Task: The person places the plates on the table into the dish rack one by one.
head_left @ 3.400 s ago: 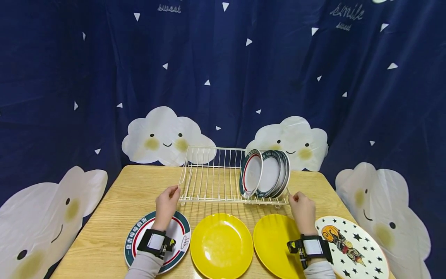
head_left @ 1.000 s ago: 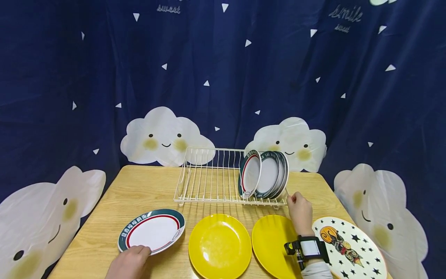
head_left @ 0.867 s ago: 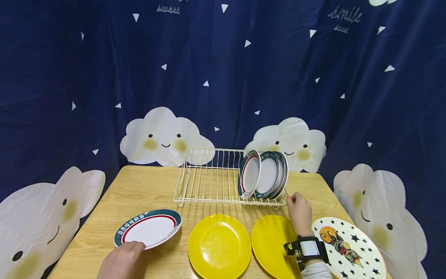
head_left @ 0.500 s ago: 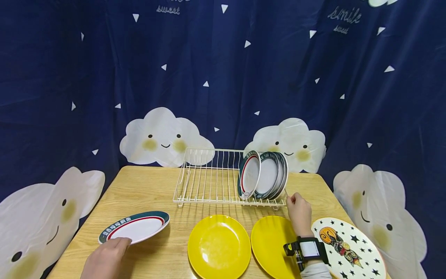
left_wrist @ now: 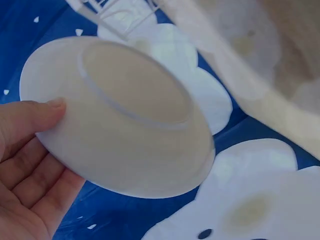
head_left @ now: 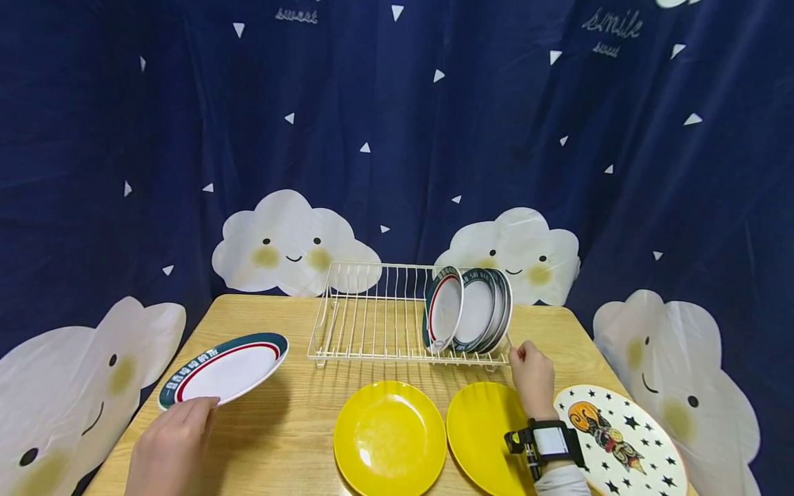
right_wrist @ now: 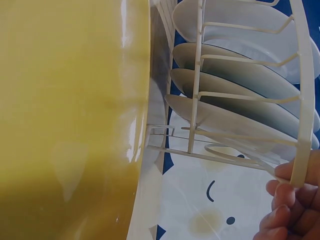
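Note:
In the head view my left hand pinches the near rim of a white plate with a green and red border. The plate is raised off the table and tilted. Its plain white underside faces the left wrist camera, with the thumb on it. My right hand grips the front right corner of a white wire dish rack. The right wrist view shows fingers curled round the rack's end wire. Several green-rimmed plates stand upright at the rack's right end.
Two yellow plates lie flat in front of the rack, the right one partly under my right forearm. At far right lies a white plate with black stars. The wooden table meets a dark blue curtain behind.
My left hand has left the rack's front left corner, taken hold of the green-rimmed plate, and lifted it, moving it left. The right hand has stayed at the rack corner.

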The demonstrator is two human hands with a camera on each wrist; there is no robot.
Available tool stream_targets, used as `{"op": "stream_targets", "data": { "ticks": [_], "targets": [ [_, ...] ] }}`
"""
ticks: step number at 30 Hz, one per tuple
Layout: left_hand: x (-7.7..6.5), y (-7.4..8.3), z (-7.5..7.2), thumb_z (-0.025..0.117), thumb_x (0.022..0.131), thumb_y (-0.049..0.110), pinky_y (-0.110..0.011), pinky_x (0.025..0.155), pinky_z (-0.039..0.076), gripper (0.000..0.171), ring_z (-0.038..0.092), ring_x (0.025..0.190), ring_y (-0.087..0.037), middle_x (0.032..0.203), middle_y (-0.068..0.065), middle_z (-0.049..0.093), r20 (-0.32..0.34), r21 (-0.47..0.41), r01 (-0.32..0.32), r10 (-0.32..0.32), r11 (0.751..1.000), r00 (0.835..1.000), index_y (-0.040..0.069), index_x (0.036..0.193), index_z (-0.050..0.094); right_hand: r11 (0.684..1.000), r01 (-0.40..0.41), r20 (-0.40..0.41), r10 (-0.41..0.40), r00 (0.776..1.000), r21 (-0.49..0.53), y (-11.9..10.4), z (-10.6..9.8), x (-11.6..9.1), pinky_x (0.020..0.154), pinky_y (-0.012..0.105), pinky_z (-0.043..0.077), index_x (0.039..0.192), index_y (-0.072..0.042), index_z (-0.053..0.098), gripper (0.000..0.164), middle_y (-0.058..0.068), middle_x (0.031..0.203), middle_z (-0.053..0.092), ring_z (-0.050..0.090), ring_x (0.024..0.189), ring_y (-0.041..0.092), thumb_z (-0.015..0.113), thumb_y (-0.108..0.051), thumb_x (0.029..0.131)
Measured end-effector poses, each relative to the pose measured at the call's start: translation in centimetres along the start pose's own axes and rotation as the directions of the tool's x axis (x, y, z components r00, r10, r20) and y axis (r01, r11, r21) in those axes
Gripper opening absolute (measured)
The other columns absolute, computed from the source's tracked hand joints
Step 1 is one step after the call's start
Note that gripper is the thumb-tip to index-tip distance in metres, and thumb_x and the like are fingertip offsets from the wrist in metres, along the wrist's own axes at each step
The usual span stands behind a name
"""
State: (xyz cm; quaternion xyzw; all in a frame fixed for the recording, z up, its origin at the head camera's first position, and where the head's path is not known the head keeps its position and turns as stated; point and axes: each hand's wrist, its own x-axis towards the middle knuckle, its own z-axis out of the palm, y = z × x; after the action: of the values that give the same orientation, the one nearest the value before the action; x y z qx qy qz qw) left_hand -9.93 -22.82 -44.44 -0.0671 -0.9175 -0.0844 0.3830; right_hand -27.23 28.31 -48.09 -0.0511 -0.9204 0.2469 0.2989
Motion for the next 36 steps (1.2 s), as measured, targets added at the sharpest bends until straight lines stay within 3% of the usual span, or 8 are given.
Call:
{"op": "stream_targets", "data": {
  "ticks": [2,11,16,19,25,30,33,36],
  "targets": [
    [0.6,0.0,0.0,0.014,0.104,0.044,-0.044,0.061,0.055,0.070,0.066,0.070,-0.029,0.080,-0.013,0.070,-0.059,-0.012,-0.045,0.044,0.999,0.997,0.000,0.088,0.067,1.000,0.007,-0.003,-0.007,1.000,0.000,-0.1,-0.1,0.0,0.049,0.028,0.029,0.069,-0.002,0.052,0.023,0.008,0.054,0.047,0.041,0.049,0.021,0.061,-0.007,0.090],
    [4.0,2.4,0.9,0.026,0.107,0.032,-0.044,0.069,0.058,0.057,0.070,0.078,-0.027,0.087,-0.012,0.074,-0.175,-0.080,-0.219,0.202,0.973,0.964,0.000,0.093,0.070,1.000,0.002,-0.008,-0.002,1.000,-0.011,0.0,0.0,0.1,0.049,0.027,0.029,0.070,-0.002,0.052,0.023,0.009,0.055,0.048,0.042,0.049,0.021,0.061,-0.007,0.091],
    [5.3,4.1,1.7,0.032,0.107,0.025,-0.042,0.069,0.058,0.048,0.071,0.078,-0.026,0.089,-0.012,0.074,-0.261,-0.121,-0.333,0.294,0.935,0.919,-0.001,0.092,0.071,1.000,0.014,-0.028,-0.015,1.000,-0.002,0.0,0.2,-0.1,0.048,0.027,0.029,0.070,-0.002,0.052,0.022,0.008,0.054,0.047,0.040,0.049,0.020,0.063,-0.006,0.088],
    [5.7,5.1,2.3,0.033,0.107,0.023,-0.041,0.069,0.059,0.047,0.071,0.078,-0.025,0.089,-0.012,0.074,-0.295,-0.142,-0.389,0.336,0.910,0.895,0.000,0.091,0.071,1.000,0.012,-0.027,-0.012,1.000,0.001,0.0,0.2,-0.1,0.048,0.027,0.028,0.070,-0.003,0.051,0.021,0.007,0.054,0.045,0.039,0.049,0.020,0.063,-0.006,0.087],
    [6.0,6.6,3.3,0.031,0.108,0.024,-0.039,0.073,0.059,0.049,0.072,0.083,-0.022,0.092,-0.009,0.075,-0.262,-0.195,-0.457,0.403,0.868,0.877,0.003,0.093,0.073,1.000,0.015,-0.005,-0.015,1.000,-0.011,0.1,-0.1,0.0,0.048,0.027,0.029,0.070,-0.002,0.053,0.023,0.008,0.054,0.047,0.041,0.049,0.020,0.062,-0.009,0.090],
    [6.0,7.7,4.1,0.033,0.107,0.021,-0.037,0.074,0.059,0.046,0.071,0.084,-0.019,0.093,-0.007,0.075,-0.280,-0.221,-0.517,0.454,0.827,0.846,0.004,0.094,0.073,0.998,0.054,-0.089,-0.058,0.994,-0.044,-0.1,-0.2,0.1,0.050,0.028,0.029,0.071,-0.003,0.054,0.028,0.009,0.055,0.047,0.041,0.051,0.022,0.066,-0.017,0.092],
    [5.9,8.2,4.6,0.036,0.107,0.017,-0.036,0.074,0.059,0.041,0.071,0.084,-0.018,0.092,-0.005,0.075,-0.322,-0.221,-0.562,0.484,0.797,0.813,0.005,0.094,0.073,0.997,0.079,-0.123,-0.076,0.989,0.020,-1.2,-0.7,0.0,0.051,0.028,0.030,0.071,-0.002,0.055,0.030,0.008,0.055,0.048,0.040,0.051,0.020,0.065,-0.019,0.093],
    [5.8,8.7,5.1,0.037,0.106,0.016,-0.035,0.075,0.059,0.040,0.071,0.085,-0.016,0.091,-0.004,0.075,-0.329,-0.230,-0.591,0.510,0.773,0.795,0.006,0.094,0.073,0.986,0.026,-0.004,-0.026,1.000,0.164,-3.4,-1.4,-0.3,0.051,0.026,0.031,0.070,-0.002,0.058,0.035,0.006,0.056,0.049,0.040,0.051,0.016,0.061,-0.026,0.096]
  ]
}}
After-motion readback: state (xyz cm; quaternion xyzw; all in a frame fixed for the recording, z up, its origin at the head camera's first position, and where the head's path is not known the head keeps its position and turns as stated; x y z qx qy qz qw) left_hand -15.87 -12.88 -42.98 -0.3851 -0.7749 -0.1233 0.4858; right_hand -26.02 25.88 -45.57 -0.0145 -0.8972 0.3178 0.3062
